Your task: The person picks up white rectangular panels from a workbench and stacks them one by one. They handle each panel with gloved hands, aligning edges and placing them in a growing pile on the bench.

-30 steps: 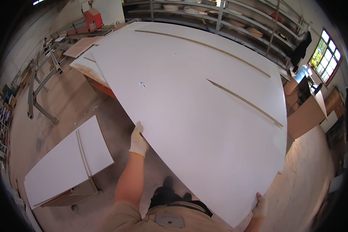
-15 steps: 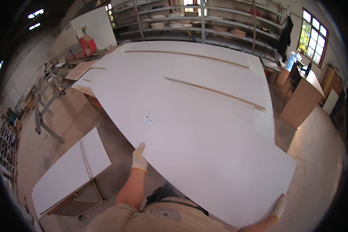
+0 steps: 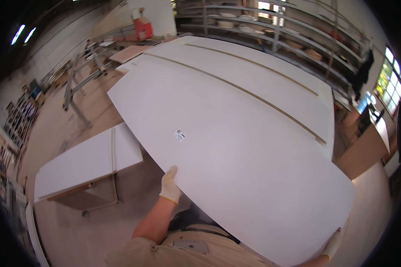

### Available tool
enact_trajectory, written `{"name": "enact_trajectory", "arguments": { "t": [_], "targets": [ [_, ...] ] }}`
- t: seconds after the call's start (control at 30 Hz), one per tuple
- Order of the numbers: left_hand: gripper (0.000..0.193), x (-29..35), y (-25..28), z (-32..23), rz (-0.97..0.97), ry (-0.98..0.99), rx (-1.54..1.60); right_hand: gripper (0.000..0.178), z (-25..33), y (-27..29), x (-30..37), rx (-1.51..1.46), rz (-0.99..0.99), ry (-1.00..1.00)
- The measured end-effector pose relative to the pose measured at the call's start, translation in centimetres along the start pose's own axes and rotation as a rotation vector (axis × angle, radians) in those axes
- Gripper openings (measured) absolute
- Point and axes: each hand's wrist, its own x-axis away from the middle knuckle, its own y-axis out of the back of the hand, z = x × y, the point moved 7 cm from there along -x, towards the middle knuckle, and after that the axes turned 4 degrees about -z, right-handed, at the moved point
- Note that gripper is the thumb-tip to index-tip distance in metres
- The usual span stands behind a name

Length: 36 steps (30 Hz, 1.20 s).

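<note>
A large white board (image 3: 236,151) slants across the view in front of me, a small printed label (image 3: 179,135) on its face. My left hand (image 3: 169,184), in a white glove with a yellow cuff, grips its near long edge, thumb on top and fingers hidden beneath. At the near right corner my right hand (image 3: 333,244), also gloved, is closed on the short edge; the board partly hides it. Beyond the board's far edge a thin wooden strip (image 3: 254,95) lies along another white board (image 3: 249,73), with a second strip (image 3: 263,66) farther back.
A low wheeled cart (image 3: 93,196) bearing white panels (image 3: 82,167) stands at my left. Metal shelves (image 3: 240,33) line the back. A red machine part (image 3: 142,29) and a metal frame (image 3: 71,84) stand far left. A wooden desk (image 3: 365,147) is at the right.
The white board has shifted toward me off the far stack, uncovering more of the nearer wooden strip. My view has turned left. Both hands keep their grip.
</note>
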Motion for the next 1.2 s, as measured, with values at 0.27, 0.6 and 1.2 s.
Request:
{"name": "enact_trajectory", "arguments": {
  "t": [0.27, 0.6, 1.2],
  "targets": [
    [0.048, 8.5, 2.8, -4.6, -0.083, -0.027, 0.206, 0.063, 17.2, -2.2, -1.7, 0.118, 0.181, 0.205],
    [0.043, 11.7, 13.8, -12.4, -0.209, -0.229, 0.31, 0.07, 35.9, -16.0, 7.5, 0.111, 0.49, 0.386],
    [0.045, 6.6, 43.9, -36.4, -0.577, -0.494, 0.412, 0.072, 54.5, -52.2, 43.3, 0.131, 0.715, 0.86]
  ]
}}
